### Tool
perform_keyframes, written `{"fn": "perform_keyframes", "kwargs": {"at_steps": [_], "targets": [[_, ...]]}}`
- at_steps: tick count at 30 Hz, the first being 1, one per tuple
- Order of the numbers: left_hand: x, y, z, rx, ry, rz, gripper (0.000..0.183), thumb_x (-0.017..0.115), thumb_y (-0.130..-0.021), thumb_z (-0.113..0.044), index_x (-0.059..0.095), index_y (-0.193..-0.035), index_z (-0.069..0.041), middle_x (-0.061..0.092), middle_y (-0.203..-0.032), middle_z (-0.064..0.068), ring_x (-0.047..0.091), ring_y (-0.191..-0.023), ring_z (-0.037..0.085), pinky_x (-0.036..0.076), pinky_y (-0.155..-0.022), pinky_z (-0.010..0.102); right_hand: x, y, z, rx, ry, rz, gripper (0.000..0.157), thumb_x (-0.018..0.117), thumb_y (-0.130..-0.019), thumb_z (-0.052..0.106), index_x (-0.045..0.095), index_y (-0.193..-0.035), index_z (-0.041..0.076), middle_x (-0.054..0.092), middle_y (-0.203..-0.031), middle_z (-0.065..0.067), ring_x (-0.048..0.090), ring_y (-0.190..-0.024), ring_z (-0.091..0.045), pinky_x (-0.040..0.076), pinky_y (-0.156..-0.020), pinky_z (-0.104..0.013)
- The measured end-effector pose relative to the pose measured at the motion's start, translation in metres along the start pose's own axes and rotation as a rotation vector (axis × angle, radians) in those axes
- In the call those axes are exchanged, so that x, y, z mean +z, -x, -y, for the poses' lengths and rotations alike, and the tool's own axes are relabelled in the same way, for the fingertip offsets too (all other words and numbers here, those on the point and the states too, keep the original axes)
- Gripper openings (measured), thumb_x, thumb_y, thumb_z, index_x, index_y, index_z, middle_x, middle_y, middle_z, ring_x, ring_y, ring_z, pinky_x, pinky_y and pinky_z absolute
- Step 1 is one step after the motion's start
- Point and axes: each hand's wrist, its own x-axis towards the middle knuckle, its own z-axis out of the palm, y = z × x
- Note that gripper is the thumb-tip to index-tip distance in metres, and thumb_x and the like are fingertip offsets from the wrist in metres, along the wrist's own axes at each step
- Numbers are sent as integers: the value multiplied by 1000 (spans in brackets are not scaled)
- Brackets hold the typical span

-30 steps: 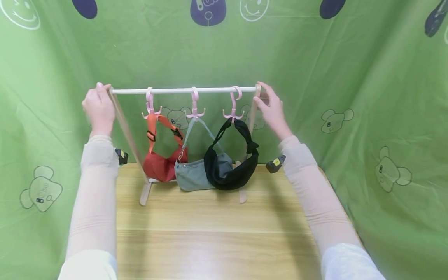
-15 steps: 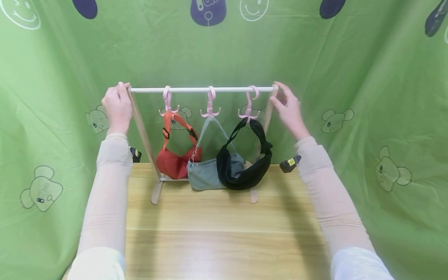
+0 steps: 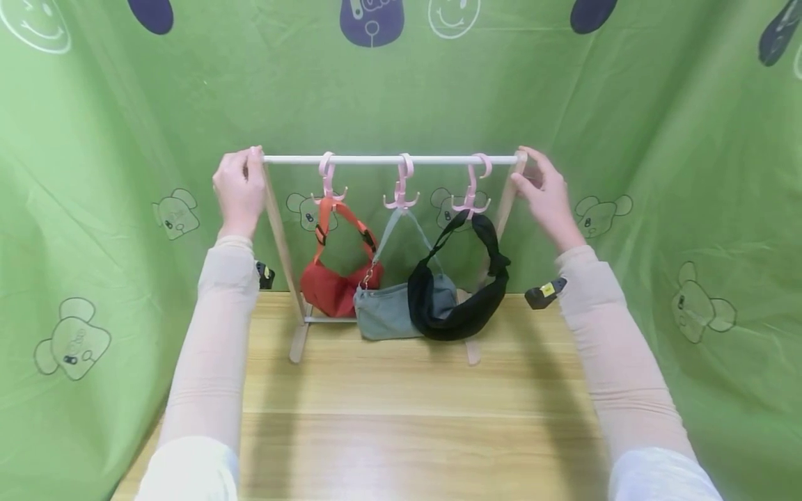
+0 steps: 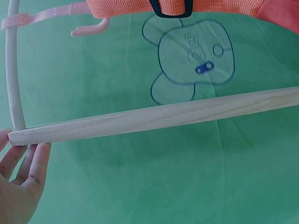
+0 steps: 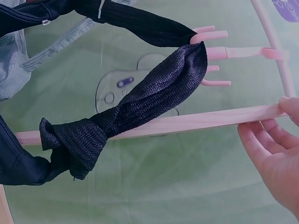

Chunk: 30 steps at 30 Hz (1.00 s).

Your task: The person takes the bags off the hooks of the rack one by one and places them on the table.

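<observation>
A small wooden rack with a white top rail (image 3: 366, 160) stands on the table. My left hand (image 3: 241, 186) grips the top of its left post (image 4: 163, 116), thumb and fingers on either side of the wood. At the other end my right hand (image 3: 546, 195) pinches the top of the right post (image 5: 201, 120). Three pink hooks hang from the rail. From the left hook (image 3: 328, 177) hangs a red bag (image 3: 335, 289) on an orange strap. The middle hook (image 3: 402, 184) carries a grey-blue bag (image 3: 385, 313), partly hidden by a black bag (image 3: 464, 320) on the right hook (image 3: 471, 188).
Wood-grain table (image 3: 388, 417) spreads in front of the rack. Behind and at both sides hangs a green curtain (image 3: 401, 90) with printed bears and smiley faces. The rack's feet (image 3: 299, 344) rest near the table's back edge.
Both hands and the rack have moved steadily to the right across the table, with the hooks and three bags moving along. Each hand keeps its hold on its post.
</observation>
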Motion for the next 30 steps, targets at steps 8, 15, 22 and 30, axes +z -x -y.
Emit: {"fn": "perform_keyframes", "kwargs": {"at_steps": [8, 15, 22, 30], "targets": [[10, 1, -3, 23, 24, 27, 51, 38, -103, -44, 66, -116, -4, 62, -113, 14, 52, -95, 18, 45, -89, 28, -12, 1, -3, 6, -8, 1, 54, 53, -99, 23, 35, -150, 30, 47, -146, -21, 57, -116, -15, 53, -94, -21], [13, 3, -4, 33, 45, 34, 53, 38, -102, -47, 66, -119, -5, 61, -113, 13, 54, -97, 20, 47, -91, 30, -17, 1, -8, 3, -59, 10, 54, 55, -98, 23, 37, -149, 28, 47, -145, -23, 58, -106, -7, 52, -85, -12], [10, 2, 0, 59, 48, 29, 53, 39, -102, -47, 66, -120, -6, 61, -111, 13, 55, -96, 20, 47, -89, 28, -13, 1, -7, 0, -80, 7, 55, 55, -98, 20, 37, -150, 25, 47, -144, -24, 58, -103, -4, 52, -82, -9], [-8, -4, 10, 84, 31, 58, 51, 38, -103, -45, 64, -125, -7, 61, -117, 15, 56, -104, 24, 49, -94, 34, 0, 0, 2, 8, -51, 34, 55, 55, -98, 22, 35, -150, 28, 46, -145, -23, 57, -109, -7, 51, -83, -8]]}}
